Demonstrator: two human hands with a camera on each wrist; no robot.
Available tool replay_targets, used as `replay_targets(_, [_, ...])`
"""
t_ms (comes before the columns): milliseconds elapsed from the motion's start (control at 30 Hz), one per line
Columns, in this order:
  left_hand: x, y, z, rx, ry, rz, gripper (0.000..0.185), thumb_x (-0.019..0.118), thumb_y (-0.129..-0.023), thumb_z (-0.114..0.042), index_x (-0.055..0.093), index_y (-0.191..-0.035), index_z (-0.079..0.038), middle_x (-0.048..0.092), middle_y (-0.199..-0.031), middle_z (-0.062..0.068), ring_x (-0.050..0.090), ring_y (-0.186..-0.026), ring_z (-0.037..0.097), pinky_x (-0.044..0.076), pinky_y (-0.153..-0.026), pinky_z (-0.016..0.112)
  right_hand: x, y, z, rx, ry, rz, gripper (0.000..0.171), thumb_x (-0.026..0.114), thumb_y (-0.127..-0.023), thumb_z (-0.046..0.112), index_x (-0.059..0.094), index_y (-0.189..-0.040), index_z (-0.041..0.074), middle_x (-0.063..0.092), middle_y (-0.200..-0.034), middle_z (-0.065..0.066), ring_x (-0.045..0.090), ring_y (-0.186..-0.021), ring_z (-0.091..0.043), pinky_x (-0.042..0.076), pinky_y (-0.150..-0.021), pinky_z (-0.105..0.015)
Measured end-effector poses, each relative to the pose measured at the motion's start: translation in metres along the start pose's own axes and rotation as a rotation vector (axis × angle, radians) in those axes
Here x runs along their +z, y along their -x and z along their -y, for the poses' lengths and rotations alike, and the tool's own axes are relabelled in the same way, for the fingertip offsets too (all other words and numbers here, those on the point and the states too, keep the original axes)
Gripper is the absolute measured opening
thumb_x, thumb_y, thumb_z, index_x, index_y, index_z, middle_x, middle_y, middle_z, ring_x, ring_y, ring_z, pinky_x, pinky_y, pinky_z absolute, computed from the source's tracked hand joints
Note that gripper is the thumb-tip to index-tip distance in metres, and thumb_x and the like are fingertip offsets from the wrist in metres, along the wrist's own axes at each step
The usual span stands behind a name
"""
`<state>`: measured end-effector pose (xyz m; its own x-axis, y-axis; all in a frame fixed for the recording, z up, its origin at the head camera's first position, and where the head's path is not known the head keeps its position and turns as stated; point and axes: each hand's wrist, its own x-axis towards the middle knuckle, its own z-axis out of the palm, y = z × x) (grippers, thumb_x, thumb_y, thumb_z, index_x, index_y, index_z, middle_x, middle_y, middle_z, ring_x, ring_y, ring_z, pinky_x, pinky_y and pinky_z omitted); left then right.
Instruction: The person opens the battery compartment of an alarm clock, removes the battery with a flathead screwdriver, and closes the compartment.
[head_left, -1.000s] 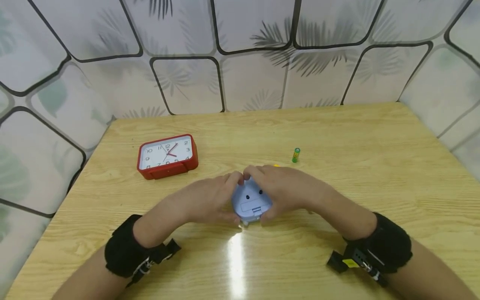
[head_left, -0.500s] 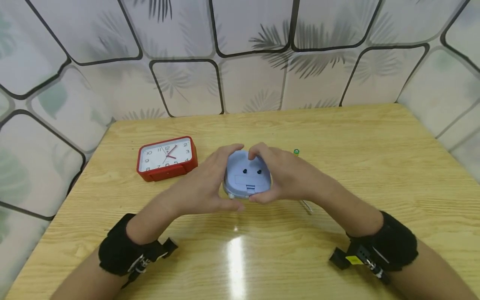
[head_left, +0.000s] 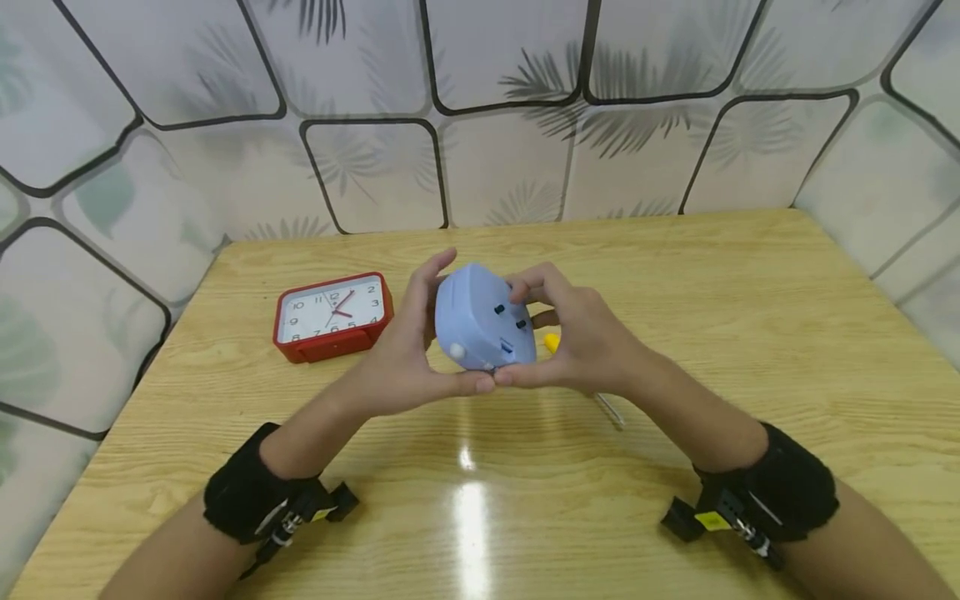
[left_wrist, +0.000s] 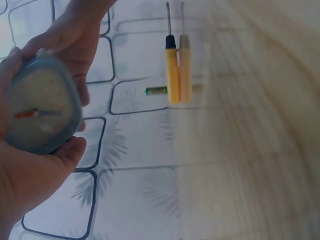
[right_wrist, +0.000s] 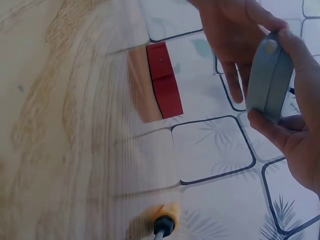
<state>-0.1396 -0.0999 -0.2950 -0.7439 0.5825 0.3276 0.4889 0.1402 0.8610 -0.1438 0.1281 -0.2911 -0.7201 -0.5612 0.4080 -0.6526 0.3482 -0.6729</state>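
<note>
Above the middle of the wooden table [head_left: 675, 275], both hands hold a small blue alarm clock [head_left: 483, 321] up off the surface, its back turned to the head camera so that two dark knobs and a small hatch show. The left hand [head_left: 405, 367] grips the clock's left side, fingers curled behind it and thumb under its lower edge. The right hand [head_left: 577, 346] grips the right side, its fingertips on the back by the knobs and its thumb meeting the left thumb beneath the clock. In the left wrist view the clock's pale dial [left_wrist: 40, 112] with a red hand faces away from the person, framed by the left palm [left_wrist: 30, 180]. In the right wrist view the clock [right_wrist: 267, 75] shows edge on, pinched between the fingers of the right hand [right_wrist: 295, 125].

At nine o'clock from the blue clock, well apart from it, a red rectangular alarm clock [head_left: 333, 315] lies on the table with its white dial up. Just past the right hand, at about three o'clock from the blue clock, the yellow handle of a screwdriver [head_left: 552, 342] peeks out; its shaft tip shows at five o'clock, under the right wrist. The left wrist view shows the screwdriver [left_wrist: 172, 70] and a green battery [left_wrist: 156, 90] beside it on the table. Black wrist straps [head_left: 780, 492] sit on both forearms.
</note>
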Motion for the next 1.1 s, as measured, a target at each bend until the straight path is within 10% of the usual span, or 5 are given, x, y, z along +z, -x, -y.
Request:
replay_targets(333, [0.009, 0.002, 0.003, 0.014, 0.043, -0.128, 0.105, 0.084, -0.067, -0.012, 0.015, -0.146, -0.024, 0.04, -0.136, 0.0, 0.048, -0.118, 0.015, 0.042, -0.101, 0.037, 0.002, 0.002, 0.001, 0.008, -0.178, 0.079, 0.052, 0.075, -0.078, 0.029, 0.038, -0.11, 0.011, 0.047, -0.139, -0.006, 0.056, -0.114, -0.021, 0.053, -0.086, -0.029])
replay_targets(833, [0.001, -0.001, -0.002, 0.215, -0.375, -0.214, 0.112, 0.085, -0.054, -0.028, 0.024, -0.147, -0.014, 0.044, -0.13, 0.005, 0.042, -0.111, 0.016, 0.044, -0.087, 0.034, -0.002, -0.001, 0.003, -0.179, -0.044, 0.036, 0.049, 0.043, -0.096, 0.047, 0.054, -0.123, 0.008, 0.061, -0.12, -0.002, 0.06, -0.108, -0.014, 0.051, -0.088, -0.031])
replay_targets(1100, [0.0, 0.0, -0.01, 0.366, -0.5, -0.203, 0.111, 0.084, -0.052, -0.029, 0.027, -0.144, -0.002, 0.047, -0.133, 0.01, 0.041, -0.118, 0.021, 0.031, -0.095, 0.037, -0.001, 0.0, -0.002, -0.239, -0.014, -0.083, 0.021, 0.044, -0.096, 0.003, 0.062, -0.109, 0.002, 0.066, -0.102, -0.005, 0.06, -0.092, -0.012, 0.05, -0.08, -0.027])
